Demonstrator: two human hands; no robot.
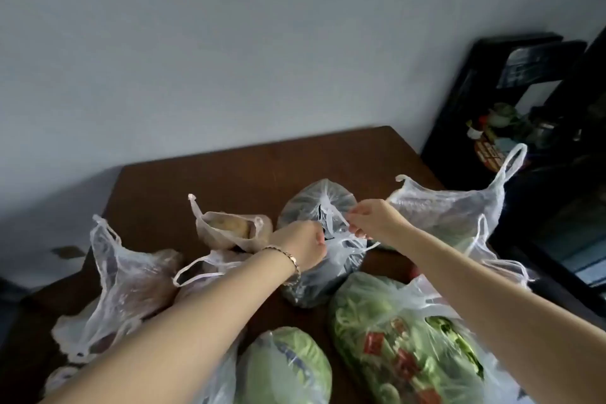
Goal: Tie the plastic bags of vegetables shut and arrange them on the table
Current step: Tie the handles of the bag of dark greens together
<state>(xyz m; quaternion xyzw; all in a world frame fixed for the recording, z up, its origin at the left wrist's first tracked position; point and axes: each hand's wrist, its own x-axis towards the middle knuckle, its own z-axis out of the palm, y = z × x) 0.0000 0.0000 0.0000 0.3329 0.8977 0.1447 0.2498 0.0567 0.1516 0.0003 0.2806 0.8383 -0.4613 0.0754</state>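
Near the counter's (229, 170) left edge slumps an open bag of brownish produce (131, 279), with a potato bag (232, 229) beyond it. At the middle stands the dark-filled bag (314, 282). The left hand (305, 249) (bracelet at the wrist) is fisted round one handle, and the right hand (370, 220) pinches the other. Another open bag (449, 210) sits by the right edge, and a bag of leafy greens (403, 348) lies at the near edge.

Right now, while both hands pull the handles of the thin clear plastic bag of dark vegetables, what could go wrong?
The thin handles could tear if the left hand and right hand pull hard. The left forearm passes close beside the open clear bag of brown vegetables and might knock it over.
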